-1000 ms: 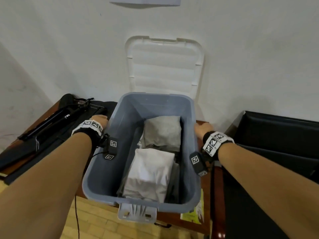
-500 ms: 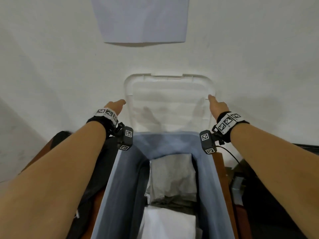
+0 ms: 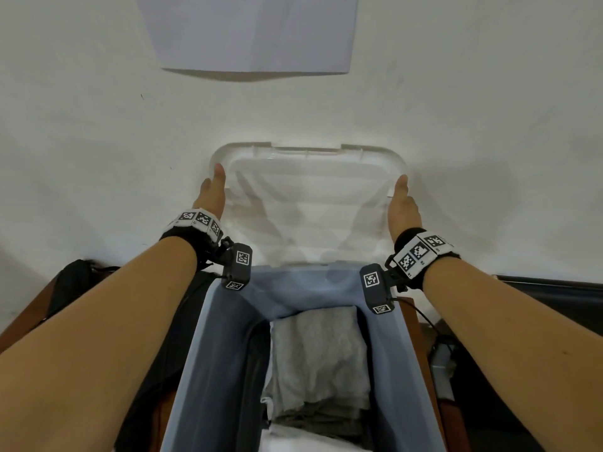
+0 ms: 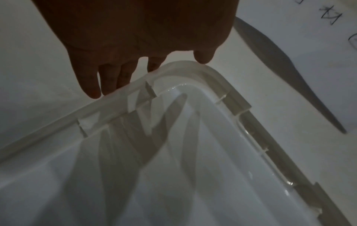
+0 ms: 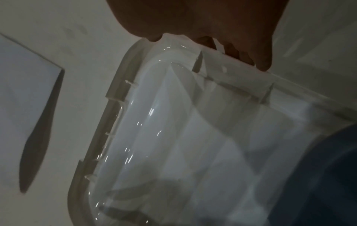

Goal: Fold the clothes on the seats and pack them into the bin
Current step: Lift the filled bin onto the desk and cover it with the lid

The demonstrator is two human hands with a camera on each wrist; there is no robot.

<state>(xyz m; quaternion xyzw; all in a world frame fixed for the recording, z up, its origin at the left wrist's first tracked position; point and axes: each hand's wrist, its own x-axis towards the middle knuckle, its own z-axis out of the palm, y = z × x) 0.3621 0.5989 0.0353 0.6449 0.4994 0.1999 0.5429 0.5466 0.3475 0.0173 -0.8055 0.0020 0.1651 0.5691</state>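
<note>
Head view: the blue-grey bin (image 3: 401, 370) stands open in front of the person, its translucent white lid (image 3: 306, 203) upright against the white wall (image 3: 98, 141). Inside the bin lies a folded grey garment (image 3: 318, 357) at the far end; nearer, at the lower edge of the picture, the top of a folded white garment (image 3: 313, 443) shows.

The left hand (image 3: 211, 194) holds the lid's upper left corner — thumb on the near face, fingers (image 4: 108, 79) reaching down behind the rim, as the left wrist view shows. The right hand (image 3: 402, 208) holds the upper right corner in the same way, thumb in front and fingers (image 5: 260, 61) passing behind the rim. Both hands thus clasp the lid edge between thumb and fingers.

A sheet of white paper (image 3: 251, 31) hangs on the wall above the lid. Black items (image 3: 70, 288) lie on the brown surface left of the bin — their kind cannot be told.
</note>
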